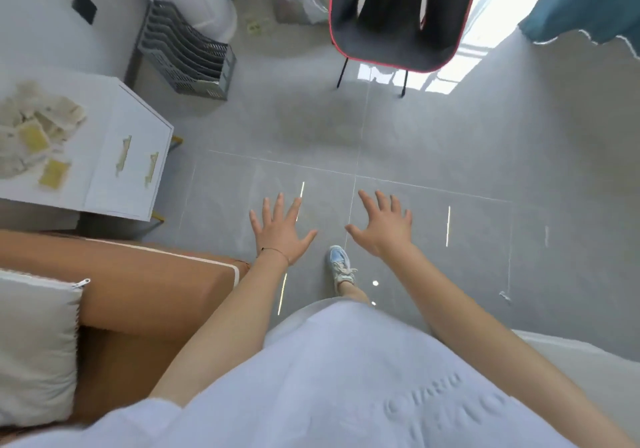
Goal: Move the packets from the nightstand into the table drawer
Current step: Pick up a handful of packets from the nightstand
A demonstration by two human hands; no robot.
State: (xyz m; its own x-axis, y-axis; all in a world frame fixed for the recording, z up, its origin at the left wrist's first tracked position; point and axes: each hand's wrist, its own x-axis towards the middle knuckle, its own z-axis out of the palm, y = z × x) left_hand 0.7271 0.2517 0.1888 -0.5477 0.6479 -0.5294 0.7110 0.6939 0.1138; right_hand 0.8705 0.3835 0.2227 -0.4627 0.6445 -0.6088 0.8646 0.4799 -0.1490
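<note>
Both hands are held out over the grey tiled floor (450,142), palms down. The left hand (280,229) is spread wide, its fingers straight and apart, and nothing is held in it. A thin bracelet (275,250) is worn at its wrist. The right hand (384,226) is spread in the same way just beside it, with a gap between the two thumbs, and it is empty too.

The packets (34,136) are found well apart from the hands, far to the left of the left hand and a little beyond it. They are lying in a loose heap on the top of the white nightstand (104,108). Most of them are pale, and a few are yellow. Neither hand touches them. Two pale drawer handles (123,155) are seen on the front of the nightstand, on the side turned towards the left hand.

Beyond the nightstand, a grey file rack (187,52) is placed on the floor against the wall. Far ahead of the right hand, a dark chair (391,45) with a red edge is seen. Below the hands and between the two wrists, a light sneaker (341,264) is set on the floor. To the left of the left forearm, a brown upholstered piece (138,285) is seen with a pale cushion (34,343) on it.
</note>
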